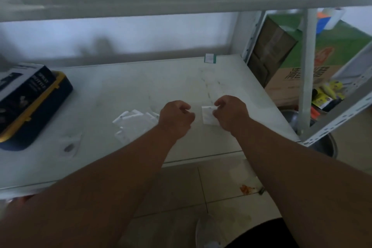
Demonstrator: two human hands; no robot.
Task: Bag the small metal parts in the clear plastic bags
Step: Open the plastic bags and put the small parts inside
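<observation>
While your right hand (231, 113) pinches a small clear plastic bag (209, 116) by its upper edge just right of the frame's centre, your left hand (176, 120) sits close beside it with its fingers (186, 109) curled in; whether they hold a metal part is hidden by the blur, so I cannot tell. More empty bags lie in a loose pile (134, 122) on the white surface (124, 84), just left of your left hand. One bag (69, 146) at the lower left of the surface seems to have a small dark lump inside, probably parts already bagged. A dark box with yellow trim (30, 104) rests at the left edge of the frame; the loose metal parts themselves do not show clearly anywhere. Expect the bag to be very light, thin and limp, and slick enough that its two walls cling together. Take it at the mouth, one wall under each thumb and forefinger, and spread it open before dropping anything in. The parts are likely tiny and hard, so pinch them firmly and keep the bag low over the surface in case one slips.
</observation>
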